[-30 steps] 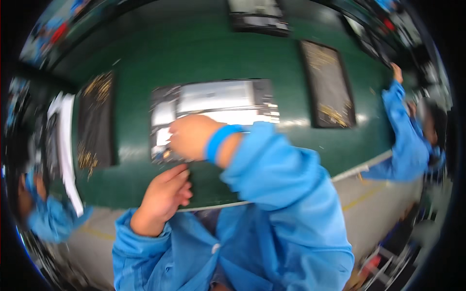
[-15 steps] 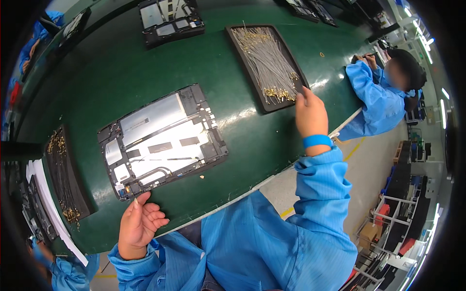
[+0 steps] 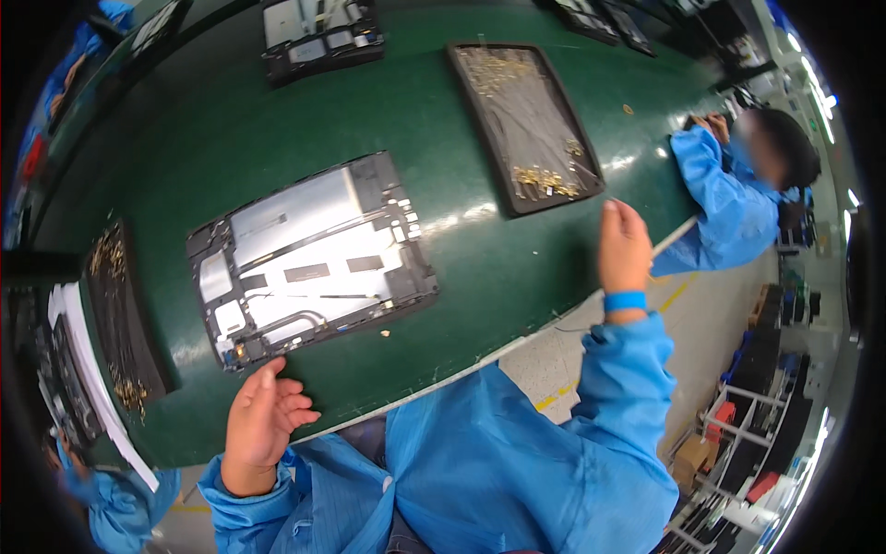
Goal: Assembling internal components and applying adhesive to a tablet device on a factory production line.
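An opened tablet (image 3: 314, 263) lies on the green table, its silver inner plates, black strips and cables showing. Just below its near left corner, my left hand (image 3: 263, 420) is open, palm turned up and fingers loosely bent. My right hand (image 3: 628, 249), wearing a blue wristband (image 3: 625, 301), is over the table's near edge with its fingers pressed together. What they hold, if anything, I cannot make out. Beyond that hand, a dark tray (image 3: 517, 205) holds many thin grey cables (image 3: 531, 120) with gold-coloured ends.
On the left, a dark strip-like tray (image 3: 138, 342) carries black cables with gold ends beside white sheets (image 3: 101, 388). Another opened device (image 3: 318, 42) lies at the back. A person in blue (image 3: 738, 212) works at the right. A small ring (image 3: 628, 109) lies near the tray.
My right hand has drawn away from the cable tray, toward the right and nearer to me. The left hand stays by the tablet's corner. The whole view has shifted slightly.
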Available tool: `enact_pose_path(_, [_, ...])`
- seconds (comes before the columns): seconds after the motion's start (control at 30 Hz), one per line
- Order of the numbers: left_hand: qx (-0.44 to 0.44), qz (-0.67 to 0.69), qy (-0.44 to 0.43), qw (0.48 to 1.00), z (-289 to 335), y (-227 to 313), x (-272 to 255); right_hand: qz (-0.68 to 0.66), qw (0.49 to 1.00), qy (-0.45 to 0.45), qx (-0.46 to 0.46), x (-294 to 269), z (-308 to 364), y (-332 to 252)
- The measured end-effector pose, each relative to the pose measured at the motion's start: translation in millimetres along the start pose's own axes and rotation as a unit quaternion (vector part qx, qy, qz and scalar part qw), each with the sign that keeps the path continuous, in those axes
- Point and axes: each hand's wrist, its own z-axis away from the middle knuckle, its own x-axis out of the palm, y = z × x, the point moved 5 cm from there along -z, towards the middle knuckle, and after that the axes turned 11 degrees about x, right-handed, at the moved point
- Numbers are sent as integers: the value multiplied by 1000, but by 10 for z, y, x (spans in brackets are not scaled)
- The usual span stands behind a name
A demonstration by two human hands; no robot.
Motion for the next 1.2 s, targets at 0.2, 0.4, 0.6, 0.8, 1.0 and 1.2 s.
enact_pose_path(0.2, [472,-461,-295,691,212,277,811,-200,812,-549,23,122,1103,-784])
enact_pose_path(0.4, [514,-526,-252,629,132,214,1021,-81,579,-809,63,505,1803,-1055])
enact_pose_path(0.6, [511,-618,-97,589,-167,234,1101,-273,656,-644,284,709,1674,-999])
enact_pose_path(0.8, [496,-665,-70,555,-275,182,1102,-442,794,-400,116,742,1513,-1083])
enact_pose_path(1.0, [472,-679,-72,557,-280,194,1125,-439,840,-306,-91,805,1573,-1001])
enact_pose_path(1.2, [464,-688,-73,554,-278,196,1132,-459,827,-283,-156,807,1613,-1005])
